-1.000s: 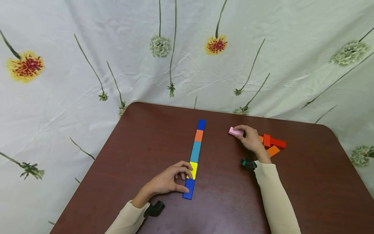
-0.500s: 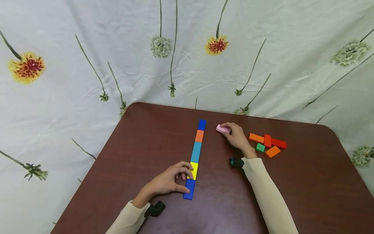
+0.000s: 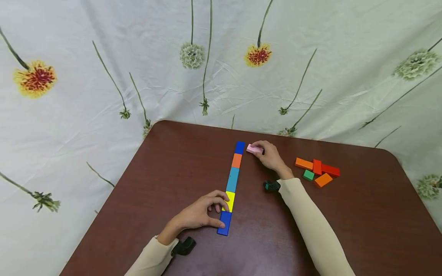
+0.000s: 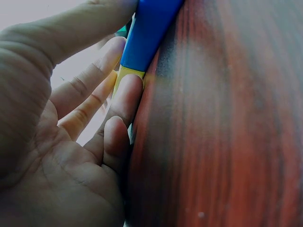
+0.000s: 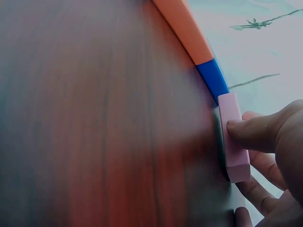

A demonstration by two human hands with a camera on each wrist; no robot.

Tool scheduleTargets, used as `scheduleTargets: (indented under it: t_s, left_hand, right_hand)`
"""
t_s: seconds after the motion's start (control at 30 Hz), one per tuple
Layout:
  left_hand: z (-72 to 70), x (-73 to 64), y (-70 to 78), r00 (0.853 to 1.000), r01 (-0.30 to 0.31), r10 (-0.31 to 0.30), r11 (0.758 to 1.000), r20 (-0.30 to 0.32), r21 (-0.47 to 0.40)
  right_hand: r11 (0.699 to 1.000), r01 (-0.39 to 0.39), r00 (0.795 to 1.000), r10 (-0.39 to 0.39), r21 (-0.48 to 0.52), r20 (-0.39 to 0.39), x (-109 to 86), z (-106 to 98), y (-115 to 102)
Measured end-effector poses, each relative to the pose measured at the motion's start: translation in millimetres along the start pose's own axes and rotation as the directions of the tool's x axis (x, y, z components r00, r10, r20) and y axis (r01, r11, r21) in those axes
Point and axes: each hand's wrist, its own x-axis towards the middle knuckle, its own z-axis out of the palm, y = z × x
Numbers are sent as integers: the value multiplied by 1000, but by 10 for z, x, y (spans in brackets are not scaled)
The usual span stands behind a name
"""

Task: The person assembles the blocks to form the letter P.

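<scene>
My right hand [image 3: 271, 156] pinches a pink block [image 3: 250, 148] between thumb and fingers, just right of the row's far end. In the right wrist view, the pink block [image 5: 232, 137] overlaps the end of the far blue block [image 5: 213, 78]. The row runs lengthwise: that far blue block, a coral one [image 3: 236, 161], a teal one [image 3: 232, 180], a yellow one [image 3: 231, 199] and a near blue one [image 3: 225, 219]. My left hand [image 3: 197, 212] rests beside the near end, thumb on the near blue block and relaxed fingertips at the yellow one.
Right of the row lies a loose group: an orange block [image 3: 304, 163], a red block [image 3: 317, 167] against another red block [image 3: 331, 170], a green block [image 3: 309, 175] and a second orange block [image 3: 323, 180]. A flowered cloth [image 3: 138, 50] hangs behind the brown table [image 3: 172, 161].
My right hand has carried the pink block leftward and slightly farther away, close to the row's far blue block. The green block has come out from behind that hand. My left hand stays put.
</scene>
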Motion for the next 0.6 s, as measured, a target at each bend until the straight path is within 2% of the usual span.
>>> scheduleTargets:
  t_s: [0.27, 0.4, 0.5, 0.6]
  left_hand:
    - [12, 11, -2, 1000, -5, 5, 1000, 3, -1]
    - [12, 14, 2, 1000, -2, 2, 1000, 6, -3]
    - [9, 10, 5, 1000, 2, -2, 1000, 3, -7]
    - [8, 3, 17, 1000, 5, -5, 1000, 2, -7]
  right_hand:
    - [1000, -18, 1000, 18, 1, 23, 13, 26, 31]
    - [986, -80, 996, 74, 149, 46, -10, -9, 84]
    - [941, -170, 985, 157, 293, 67, -39, -60, 106]
    - [919, -212, 977, 196, 333, 83, -57, -103, 123]
